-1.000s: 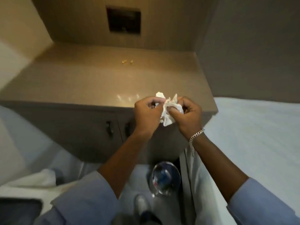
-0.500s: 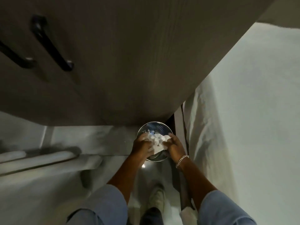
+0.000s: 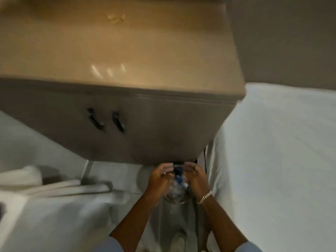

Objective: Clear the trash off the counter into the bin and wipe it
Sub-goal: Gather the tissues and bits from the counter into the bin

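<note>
Low in the frame, just right of centre, both hands hang over the mouth of the bin (image 3: pixel 175 197), a small round metal one standing on the floor below the cabinet. The left hand (image 3: pixel 160 176) and the right hand (image 3: pixel 195 176) face each other with fingers loosely spread and nothing visibly held between them; through the gap shows the bin's contents, pale crumpled stuff and something blue (too blurred to name). Judging by that, the step in hand is the drop into the bin, and the load seems to be already in.

The table (image 3: pixel 63 51) fills the upper half of the frame. Near its top centre lie two small yellowish scraps (image 3: pixel 115 18), close beside each other and well apart from everything else, so the clearing looks unfinished.

The next move calls for rising from the bin, reaching to the far part of the table and pinching up those scraps, which look small enough to need fingertips or a sweep into a cupped palm. No cloth for wiping can be picked out with certainty, though folded white fabric (image 3: pixel 54 186) lies at lower left.
</note>
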A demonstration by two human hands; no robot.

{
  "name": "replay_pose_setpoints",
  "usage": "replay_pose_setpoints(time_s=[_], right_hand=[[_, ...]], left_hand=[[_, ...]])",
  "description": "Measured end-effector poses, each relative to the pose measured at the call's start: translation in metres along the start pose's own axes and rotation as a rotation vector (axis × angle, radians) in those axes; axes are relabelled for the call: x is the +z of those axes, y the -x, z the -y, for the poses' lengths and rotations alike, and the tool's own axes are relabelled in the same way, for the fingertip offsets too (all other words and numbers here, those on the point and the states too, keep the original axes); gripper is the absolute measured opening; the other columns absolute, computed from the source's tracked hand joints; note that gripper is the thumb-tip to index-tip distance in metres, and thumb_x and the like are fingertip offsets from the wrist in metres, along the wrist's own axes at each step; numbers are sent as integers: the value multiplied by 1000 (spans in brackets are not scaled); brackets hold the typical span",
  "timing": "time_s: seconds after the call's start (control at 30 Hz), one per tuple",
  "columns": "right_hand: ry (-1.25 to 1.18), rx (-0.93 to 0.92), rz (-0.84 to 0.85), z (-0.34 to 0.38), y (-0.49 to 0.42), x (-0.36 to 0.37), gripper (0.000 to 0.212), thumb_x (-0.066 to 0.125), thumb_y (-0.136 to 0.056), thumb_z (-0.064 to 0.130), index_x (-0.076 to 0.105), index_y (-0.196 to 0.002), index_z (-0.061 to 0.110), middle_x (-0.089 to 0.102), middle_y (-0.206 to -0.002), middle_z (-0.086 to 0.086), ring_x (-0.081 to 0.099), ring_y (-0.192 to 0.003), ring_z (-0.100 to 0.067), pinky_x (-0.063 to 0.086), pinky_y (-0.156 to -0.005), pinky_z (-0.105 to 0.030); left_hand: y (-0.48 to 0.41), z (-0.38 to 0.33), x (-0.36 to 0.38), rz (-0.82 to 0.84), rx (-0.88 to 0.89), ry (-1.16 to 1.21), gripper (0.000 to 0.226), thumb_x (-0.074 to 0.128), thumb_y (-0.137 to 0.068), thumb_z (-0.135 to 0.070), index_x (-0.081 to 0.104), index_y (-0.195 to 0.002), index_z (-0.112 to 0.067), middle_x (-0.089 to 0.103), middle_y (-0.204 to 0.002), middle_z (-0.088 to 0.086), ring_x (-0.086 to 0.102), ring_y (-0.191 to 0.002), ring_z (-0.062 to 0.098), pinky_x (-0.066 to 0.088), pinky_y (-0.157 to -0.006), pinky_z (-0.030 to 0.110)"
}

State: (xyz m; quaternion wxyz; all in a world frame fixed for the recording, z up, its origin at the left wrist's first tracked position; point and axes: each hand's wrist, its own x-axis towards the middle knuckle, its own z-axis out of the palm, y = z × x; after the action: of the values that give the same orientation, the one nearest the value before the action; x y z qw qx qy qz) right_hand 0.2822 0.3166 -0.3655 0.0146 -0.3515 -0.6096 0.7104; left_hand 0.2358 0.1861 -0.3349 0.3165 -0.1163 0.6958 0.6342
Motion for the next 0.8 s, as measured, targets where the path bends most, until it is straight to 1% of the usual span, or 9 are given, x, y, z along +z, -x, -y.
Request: replay_pose_setpoints(time_s=[0.07, 0.17, 0.23, 0.37, 0.53, 0.6, 0.67, 0.73, 0.8], right_hand=[[29, -132, 68, 73, 30, 15, 31, 54, -86, -8, 64, -95, 21, 70, -104, -17, 65, -97, -30, 52, -90, -43], [72, -372, 104, 164, 64, 34, 20, 64, -84, 2, 70, -93, 19, 75, -90, -6, 70, -84, -18, 57, -77, -29], [67, -481, 103, 219, 68, 51, 17, 67, -82, 3, 71, -92, 16, 75, -84, -6, 68, -74, -12, 56, -69, -20], [176, -645, 82, 302, 34, 106, 11, 69, -80, 6, 73, -89, 10, 69, -74, -8, 61, -67, -16, 53, -66, -28], [492, -723, -12, 369, -57, 166, 10, 73, -75, 14, 77, -84, 13, 77, -82, -6, 69, -77, -17, 54, -80, -30], [589, -678, 2, 383, -95, 188, 20, 71, -74, 9, 76, -93, 12, 77, -92, -10, 69, -83, -20, 55, -89, -35], [717, -646, 34, 394, -124, 209, 28, 67, -75, 5, 74, -100, 15, 75, -101, -9, 65, -82, -16, 53, -92, -29], [875, -665, 74, 402, -152, 229, 34, 64, -77, 2, 72, -106, 18, 71, -111, -6, 64, -89, -14, 47, -90, -20], [1046, -711, 78, 407, -172, 244, 39, 65, -77, 2, 68, -112, 19, 64, -115, -5, 63, -101, -20, 48, -93, -26]], left_hand=[[34, -64, -8, 2, 122, 59, 32, 47, -90, 16, 60, -117, 3, 64, -108, 19, 65, -85, 22, 59, -67, 23], [68, -145, -32, -24, 340, 93, 33, 47, -91, 13, 65, -98, -13, 70, -98, 10, 67, -81, 17, 56, -61, 24], [73, -193, -54, -95, 464, 86, 29, 49, -91, 12, 66, -98, -10, 72, -92, 8, 68, -76, 16, 57, -57, 23], [48, -272, -97, -286, 600, -14, 30, 52, -88, 9, 66, -88, -17, 72, -87, 14, 66, -69, 18, 57, -51, 23], [-32, -351, -131, -456, 637, -282, 19, 59, -83, -1, 72, -96, -7, 74, -92, 17, 72, -85, 31, 61, -80, 41], [-70, -375, -140, -466, 572, -358, 22, 58, -79, 1, 73, -95, -4, 74, -94, 21, 71, -90, 35, 60, -83, 43], [-101, -396, -144, -451, 539, -497, 27, 58, -77, 0, 71, -101, -6, 72, -102, 21, 67, -97, 34, 57, -87, 37], [-130, -413, -147, -458, 554, -649, 38, 57, -80, -1, 65, -116, -9, 68, -114, 15, 64, -102, 29, 53, -88, 36], [-151, -424, -144, -445, 555, -771, 41, 61, -83, -3, 59, -123, -10, 64, -118, 11, 62, -104, 27, 53, -88, 36]])
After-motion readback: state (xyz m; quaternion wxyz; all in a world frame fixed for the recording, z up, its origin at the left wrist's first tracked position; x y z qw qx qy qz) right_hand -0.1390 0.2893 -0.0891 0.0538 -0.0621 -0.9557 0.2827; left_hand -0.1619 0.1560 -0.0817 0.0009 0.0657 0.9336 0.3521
